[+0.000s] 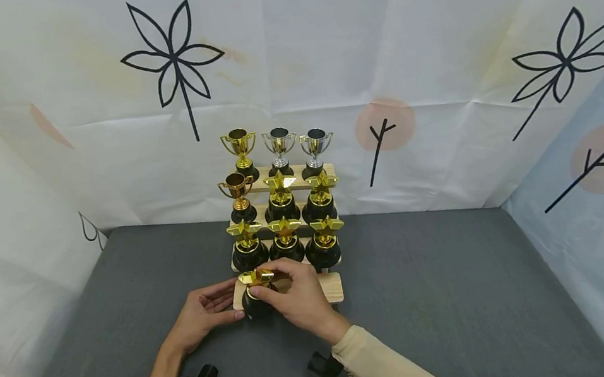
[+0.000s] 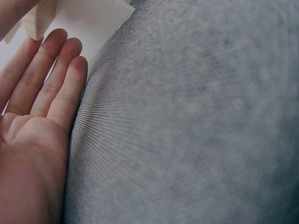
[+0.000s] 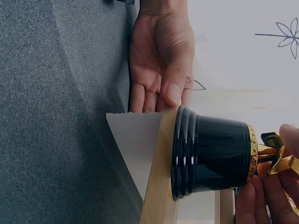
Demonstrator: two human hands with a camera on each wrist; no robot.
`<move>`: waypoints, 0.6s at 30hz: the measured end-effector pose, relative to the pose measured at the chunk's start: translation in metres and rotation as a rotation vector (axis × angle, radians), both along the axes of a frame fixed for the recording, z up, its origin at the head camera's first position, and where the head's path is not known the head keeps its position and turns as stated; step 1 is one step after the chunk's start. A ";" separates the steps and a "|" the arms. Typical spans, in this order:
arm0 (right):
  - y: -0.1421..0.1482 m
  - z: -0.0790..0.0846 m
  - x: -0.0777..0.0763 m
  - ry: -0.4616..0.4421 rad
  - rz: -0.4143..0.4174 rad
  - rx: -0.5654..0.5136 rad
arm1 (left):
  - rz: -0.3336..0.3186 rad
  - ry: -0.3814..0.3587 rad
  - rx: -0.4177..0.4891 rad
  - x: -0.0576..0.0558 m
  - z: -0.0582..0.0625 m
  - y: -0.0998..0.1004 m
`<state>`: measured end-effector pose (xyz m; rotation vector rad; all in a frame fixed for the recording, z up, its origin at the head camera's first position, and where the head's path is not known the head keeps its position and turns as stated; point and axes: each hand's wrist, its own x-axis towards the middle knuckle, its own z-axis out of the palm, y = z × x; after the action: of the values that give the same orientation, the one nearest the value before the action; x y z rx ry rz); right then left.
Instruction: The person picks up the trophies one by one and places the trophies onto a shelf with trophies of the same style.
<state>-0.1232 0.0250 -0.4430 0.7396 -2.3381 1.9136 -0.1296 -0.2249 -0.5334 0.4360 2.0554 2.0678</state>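
A star trophy (image 1: pixel 258 304) with a gold star and black base stands at the left end of the lowest step of a tiered wooden rack (image 1: pixel 331 288). My right hand (image 1: pixel 301 297) pinches its gold star between thumb and fingers. In the right wrist view, the trophy's black base (image 3: pixel 219 154) sits against the wooden board (image 3: pixel 161 163). My left hand (image 1: pixel 198 317) is at the rack's left end, fingers extended, palm facing the rack. Its thumb touches the board's edge in the right wrist view. The left wrist view shows the board's corner (image 2: pixel 39 18) at its fingertips.
Higher steps bear several star trophies (image 1: pixel 287 248) and several cup trophies, among them a gold cup (image 1: pixel 239 142) and a silver cup (image 1: pixel 316 143). The rack stands on a grey cloth-covered table (image 1: pixel 437 298), near a white patterned backdrop (image 1: pixel 305 41).
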 end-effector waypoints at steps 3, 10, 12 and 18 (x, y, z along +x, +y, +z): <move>-0.003 0.001 0.000 0.002 -0.010 0.016 | 0.005 -0.002 -0.003 0.000 0.000 0.000; -0.008 0.000 0.001 0.037 -0.034 0.050 | 0.013 -0.010 -0.010 -0.001 -0.001 0.000; -0.010 0.001 0.002 0.041 -0.038 0.051 | 0.014 -0.012 -0.007 0.000 -0.001 0.000; -0.014 0.002 0.003 0.077 -0.065 0.065 | 0.015 -0.010 0.000 0.000 0.000 0.001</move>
<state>-0.1205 0.0105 -0.4411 0.7192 -2.3572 1.7596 -0.1294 -0.2244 -0.5336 0.4105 2.0592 2.0733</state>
